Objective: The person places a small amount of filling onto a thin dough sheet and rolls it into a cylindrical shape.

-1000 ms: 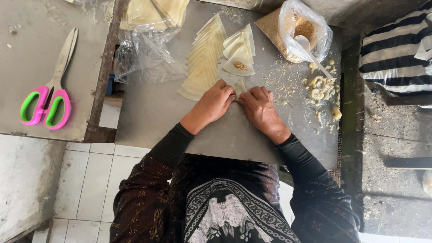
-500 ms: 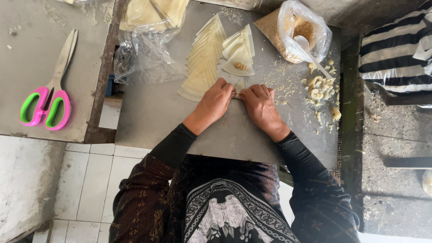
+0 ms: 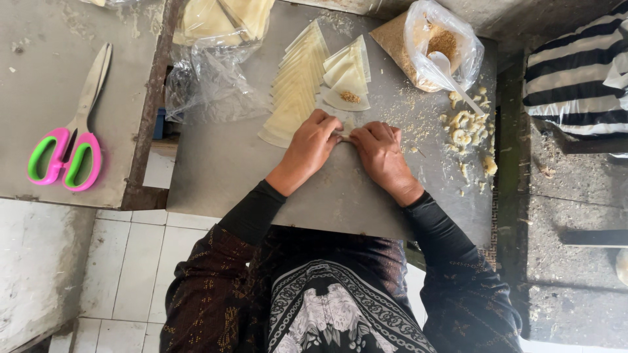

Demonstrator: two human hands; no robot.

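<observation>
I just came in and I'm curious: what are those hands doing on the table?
A person's left hand and right hand press together on a small pale wrapper on the grey table, pinching it between the fingertips. Just beyond them lie a fanned stack of wrappers and one wrapper with filling on it. A bag of crumbs with a spoon stands to the right. Pink-and-green scissors lie far left.

My hands: two, left (image 3: 313, 145), right (image 3: 381, 154). One pair scissors (image 3: 69, 137). One spoon (image 3: 450, 73). Two plastic bags: filling bag (image 3: 437, 40), wrapper bag (image 3: 212, 49). One wrapper with filling (image 3: 348, 93).
</observation>
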